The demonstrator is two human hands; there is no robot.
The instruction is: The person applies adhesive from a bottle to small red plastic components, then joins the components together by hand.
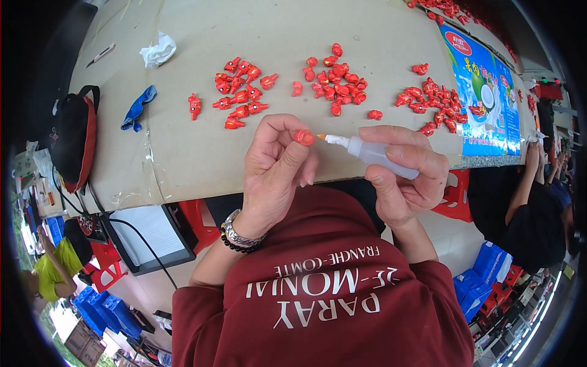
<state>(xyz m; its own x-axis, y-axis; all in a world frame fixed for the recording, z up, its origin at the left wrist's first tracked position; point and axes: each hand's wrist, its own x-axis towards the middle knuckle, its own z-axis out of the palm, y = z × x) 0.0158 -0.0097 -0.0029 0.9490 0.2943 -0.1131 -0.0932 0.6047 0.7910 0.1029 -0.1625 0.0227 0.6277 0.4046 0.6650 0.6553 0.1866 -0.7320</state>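
Note:
Between the thumb and fingers of my left hand (275,156) is a small red plastic piece (304,137), rounded, its underside hidden by the fingers. My right hand (406,171) grips a translucent white squeeze bottle (382,158), tilted so its narrow orange-brown tip (322,137) points left, at or very close to the red piece. Just beyond my hands lies a loose pile of similar red pieces (342,82). Left of that pile, more red figures with dark eye-like spots (239,92) are scattered. Another heap of red figures (437,104) sits to the right.
On the table (202,156) are a crumpled white tissue (158,50), a blue cloth strip (139,108), a pen-like tool (100,55) and a black-and-red bag (78,137). A blue printed sheet (486,92) covers the right end. Co-workers sit at both sides; red stools (455,199) stand below.

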